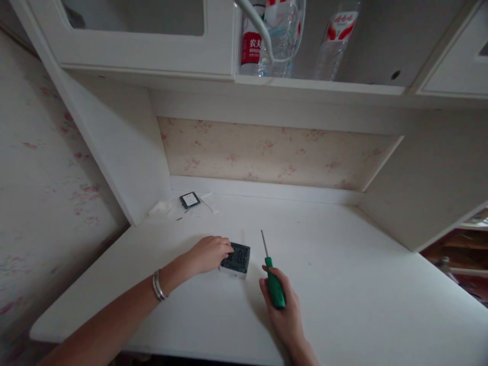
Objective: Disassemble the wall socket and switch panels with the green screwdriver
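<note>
My left hand [213,252] reaches in from the left, its fingers curled over the left side of a small black rectangular box [239,258] with a paler lower part. The box rests on the white desktop, and some fingertips are hidden. To the right of it, my right hand [285,305] grips a screwdriver [275,290] by its green handle. The metal shaft points up and away from me, with its tip apart from the box.
At the back left of the desk [335,244] lies a square socket panel [189,200] with a white face, among small scraps. Overhead, a shelf holds plastic bottles [337,40] and a pale cable [259,25] hangs down. White side panels enclose the desk.
</note>
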`<state>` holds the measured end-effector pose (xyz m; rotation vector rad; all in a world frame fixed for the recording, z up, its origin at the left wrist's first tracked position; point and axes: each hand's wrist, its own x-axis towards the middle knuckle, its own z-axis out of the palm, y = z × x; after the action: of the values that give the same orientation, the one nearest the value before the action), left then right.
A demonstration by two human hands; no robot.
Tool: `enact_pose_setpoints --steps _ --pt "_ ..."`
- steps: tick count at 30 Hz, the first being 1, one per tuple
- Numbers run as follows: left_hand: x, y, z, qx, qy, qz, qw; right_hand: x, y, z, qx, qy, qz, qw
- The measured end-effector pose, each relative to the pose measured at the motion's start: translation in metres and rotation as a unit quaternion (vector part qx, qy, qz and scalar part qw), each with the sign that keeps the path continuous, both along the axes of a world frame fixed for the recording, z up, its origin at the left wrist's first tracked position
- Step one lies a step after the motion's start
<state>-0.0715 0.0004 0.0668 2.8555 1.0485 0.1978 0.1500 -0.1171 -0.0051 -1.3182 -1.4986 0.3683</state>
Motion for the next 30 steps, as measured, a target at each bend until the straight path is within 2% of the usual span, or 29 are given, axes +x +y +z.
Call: enact_pose_setpoints --steps 10,19,30 --pt "0.004 0.003 0.016 -0.03 0.025 0.036 0.999 0.0 0.0 0.002 -0.009 0.003 -0.007 1.0" --pt "0.004 0.002 0.015 -0.041 0.029 0.049 0.998 0.0 0.0 0.001 -0.01 0.007 -0.004 1.0" --pt "0.011 0.005 0.013 -0.016 0.061 0.065 0.996 0.002 -0.002 0.001 -0.021 0.007 0.003 1.0"
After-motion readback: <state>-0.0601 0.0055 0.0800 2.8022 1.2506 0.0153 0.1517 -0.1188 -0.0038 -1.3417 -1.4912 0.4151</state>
